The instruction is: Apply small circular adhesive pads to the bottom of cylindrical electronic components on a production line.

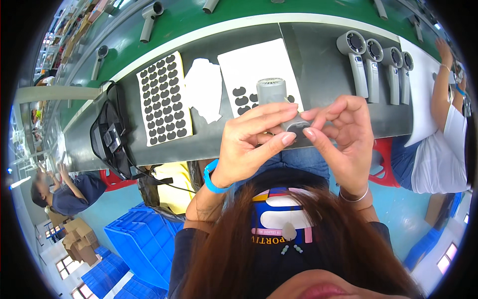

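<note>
My left hand (251, 142) is wrapped round a grey handheld fan (272, 91), its round grille pointing away from me and its handle end toward me. A dark oval patch (298, 127) shows on that end. The thumb and index finger of my right hand (346, 142) pinch at the handle end, the thumb tip at the patch's edge; the other fingers are curled. Under the fan lies a white sheet (256, 60) with a few black oval stickers left along its near part. To its left are a crumpled white backing paper (203, 87) and a fuller sticker sheet (163, 102).
Several grey handheld fans (358, 74) lie in a row at the right of the dark table (318, 60). A black bag (109, 132) sits at the left edge. Beyond runs a green conveyor belt (189, 25) with more fans. People sit on both sides; blue crates (144, 244) stand lower left.
</note>
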Available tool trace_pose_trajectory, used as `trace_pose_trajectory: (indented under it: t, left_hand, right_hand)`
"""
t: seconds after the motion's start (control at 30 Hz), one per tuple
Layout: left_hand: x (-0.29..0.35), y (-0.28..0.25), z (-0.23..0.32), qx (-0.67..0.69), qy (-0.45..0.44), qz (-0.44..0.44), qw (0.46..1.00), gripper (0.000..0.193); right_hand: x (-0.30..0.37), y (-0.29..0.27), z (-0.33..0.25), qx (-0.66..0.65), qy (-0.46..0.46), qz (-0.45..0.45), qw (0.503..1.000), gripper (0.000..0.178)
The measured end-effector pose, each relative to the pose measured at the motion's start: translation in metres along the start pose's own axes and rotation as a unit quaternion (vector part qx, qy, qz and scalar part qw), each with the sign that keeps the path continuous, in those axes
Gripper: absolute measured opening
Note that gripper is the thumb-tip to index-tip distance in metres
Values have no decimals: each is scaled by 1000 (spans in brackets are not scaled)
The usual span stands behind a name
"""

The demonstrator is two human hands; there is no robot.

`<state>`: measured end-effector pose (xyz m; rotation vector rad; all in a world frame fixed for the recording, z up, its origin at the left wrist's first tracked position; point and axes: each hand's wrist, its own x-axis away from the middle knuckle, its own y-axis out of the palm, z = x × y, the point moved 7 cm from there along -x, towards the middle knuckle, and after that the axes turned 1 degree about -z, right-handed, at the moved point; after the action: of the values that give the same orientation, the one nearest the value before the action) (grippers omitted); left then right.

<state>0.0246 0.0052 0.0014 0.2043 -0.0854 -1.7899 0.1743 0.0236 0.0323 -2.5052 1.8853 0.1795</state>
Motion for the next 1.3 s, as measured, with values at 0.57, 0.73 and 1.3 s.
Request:
trace_pose_trajectory:
  t: [0.57, 0.73, 1.3]
  left_hand:
    - [5, 12, 1, 21, 14, 94, 995, 30]
    - [5, 14, -3, 24, 13, 84, 996, 30]
    - [14, -35, 9, -71, 22, 115, 991, 20]
  right_hand:
    - [10, 2, -9, 132, -48, 27, 990, 34]
    - [10, 1, -11, 170, -59, 25, 983, 34]
    - [-32, 62, 44, 365, -104, -189, 906, 45]
